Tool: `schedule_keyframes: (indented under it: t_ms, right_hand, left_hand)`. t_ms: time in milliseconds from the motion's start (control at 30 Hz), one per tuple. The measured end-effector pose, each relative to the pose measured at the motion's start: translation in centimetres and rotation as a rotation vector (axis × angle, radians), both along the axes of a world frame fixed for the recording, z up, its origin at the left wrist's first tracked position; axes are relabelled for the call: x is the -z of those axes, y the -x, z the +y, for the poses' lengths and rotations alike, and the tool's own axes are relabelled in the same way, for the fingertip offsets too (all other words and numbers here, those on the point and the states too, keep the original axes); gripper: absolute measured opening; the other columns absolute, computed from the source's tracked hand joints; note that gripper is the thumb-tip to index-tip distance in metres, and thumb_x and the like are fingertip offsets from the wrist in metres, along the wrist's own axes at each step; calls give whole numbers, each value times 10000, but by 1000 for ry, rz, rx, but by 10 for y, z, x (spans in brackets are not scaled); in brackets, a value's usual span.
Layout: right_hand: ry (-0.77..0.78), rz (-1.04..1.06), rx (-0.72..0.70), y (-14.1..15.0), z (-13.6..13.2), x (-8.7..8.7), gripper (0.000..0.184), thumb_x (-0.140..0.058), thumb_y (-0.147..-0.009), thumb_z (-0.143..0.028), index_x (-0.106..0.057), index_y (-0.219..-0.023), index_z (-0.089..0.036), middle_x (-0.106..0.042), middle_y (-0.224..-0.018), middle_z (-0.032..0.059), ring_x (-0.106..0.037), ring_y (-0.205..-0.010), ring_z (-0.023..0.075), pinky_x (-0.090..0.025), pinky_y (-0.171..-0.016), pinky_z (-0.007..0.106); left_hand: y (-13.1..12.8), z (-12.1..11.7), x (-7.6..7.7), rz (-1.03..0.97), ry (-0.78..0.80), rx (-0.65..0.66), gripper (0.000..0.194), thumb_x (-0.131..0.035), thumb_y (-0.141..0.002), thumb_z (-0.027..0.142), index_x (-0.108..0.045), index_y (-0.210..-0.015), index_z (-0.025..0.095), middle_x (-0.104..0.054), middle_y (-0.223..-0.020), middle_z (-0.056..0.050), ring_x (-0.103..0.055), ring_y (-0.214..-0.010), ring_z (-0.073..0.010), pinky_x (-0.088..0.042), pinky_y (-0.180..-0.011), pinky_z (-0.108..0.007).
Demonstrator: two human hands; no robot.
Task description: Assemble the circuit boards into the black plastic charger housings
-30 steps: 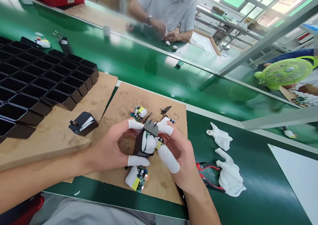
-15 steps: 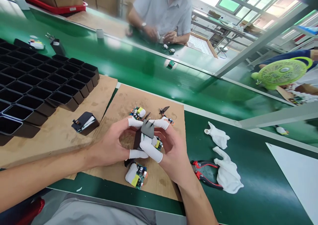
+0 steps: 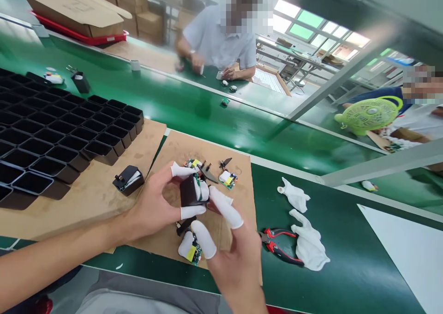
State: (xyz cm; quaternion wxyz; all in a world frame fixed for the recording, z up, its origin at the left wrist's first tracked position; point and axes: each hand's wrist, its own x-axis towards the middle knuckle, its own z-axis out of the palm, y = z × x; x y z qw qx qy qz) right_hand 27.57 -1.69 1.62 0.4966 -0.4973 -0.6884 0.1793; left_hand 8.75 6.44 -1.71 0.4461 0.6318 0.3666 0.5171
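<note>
My left hand (image 3: 154, 205), with white finger cots, is closed around a black plastic housing (image 3: 187, 193). A circuit board with a white-wrapped part (image 3: 202, 191) sits in its mouth, and a black pronged plug cover (image 3: 208, 172) stands off at the top. My right hand (image 3: 237, 258), also in finger cots, has its thumb and fingers apart; its fingertips are beside the housing's right side, and whether they touch is unclear. Below the housing lies a circuit board (image 3: 191, 253) with a black cover (image 3: 185, 225). Another board (image 3: 228, 179) lies behind, right.
Rows of black housings (image 3: 100, 152) stand at left, near a filled housing (image 3: 128, 180) on cardboard (image 3: 162, 154). Red-handled pliers (image 3: 282, 247) and white cloth-like pieces (image 3: 311, 244) lie at right. Across the bench a person (image 3: 221, 46) works; a green fan (image 3: 370, 113) stands farther right.
My right hand has come away from the housing, down and right, with its thumb parted from the fingers. The plug cover now tilts away, exposing the board inside. The view has shifted slightly.
</note>
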Motion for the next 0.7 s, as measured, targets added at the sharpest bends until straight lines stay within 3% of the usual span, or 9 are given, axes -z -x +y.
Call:
schedule_keyframes:
  t_ms: [67, 167, 233, 300, 400, 533, 700]
  right_hand:
    - [-61, 115, 69, 19, -9, 19, 684, -831, -994, -112, -701, -1595, -412, -797, -1512, 87, -807, -1342, 292, -695, -1129, 477]
    - [-21, 442, 275, 49, -16, 43, 451, -904, -967, -204, -842, -1392, -341, -837, -1442, 114, -834, -1270, 309, -702, -1100, 525]
    - [74, 737, 427, 63, -16, 46, 371, -971, -922, -321, -877, -1278, -272, -872, -1343, 136, -867, -1146, 300, -723, -1024, 498]
    - [212, 1040, 484, 71, -15, 38, 462, -977, -907, -465, -857, -1305, -263, -893, -1273, 122, -878, -1083, 284, -730, -977, 465]
    - [407, 1380, 388, 71, -15, 19, 545, -870, -958, -635, -818, -1392, -308, -888, -1318, 85, -854, -1206, 277, -717, -1052, 462]
    - [498, 1482, 251, 66, -22, 11, 516, -848, -936, -691, -862, -1284, -310, -858, -1405, 74, -792, -1367, 264, -681, -1161, 405]
    - [472, 1456, 269, 64, -31, 21, 483, -858, -914, -691, -881, -1234, -330, -862, -1385, 67, -748, -1455, 288, -619, -1272, 456]
  left_hand:
    - [2, -2, -2, 83, -169, -75, 600, -1028, -797, 256, -774, -1341, 261, -769, -1159, -63, -756, -1043, -257, -646, -968, -418]
    - [5, -6, -9, 159, -344, -130, 583, -987, -816, 197, -768, -1354, 251, -735, -1147, -63, -747, -1032, -247, -640, -932, -384]
    - [7, -12, -17, 170, -434, -111, 586, -948, -832, 159, -756, -1376, 259, -714, -1156, -66, -744, -1050, -245, -637, -927, -372]
    - [8, -21, -27, 135, -430, -61, 630, -948, -842, 179, -722, -1421, 281, -708, -1212, -74, -739, -1102, -256, -637, -984, -397]
    - [3, -41, -40, 17, -154, 28, 646, -967, -863, 302, -685, -1444, 314, -722, -1320, -81, -736, -1181, -276, -626, -1085, -448]
    - [-16, -63, -47, -127, 334, 103, 546, -965, -869, 456, -723, -1326, 281, -794, -1288, -87, -765, -1178, -292, -624, -1098, -446]
    - [-40, -66, -44, -232, 493, 80, 582, -1014, -758, 488, -737, -1212, 250, -824, -1246, -93, -772, -1181, -306, -609, -1123, -462]
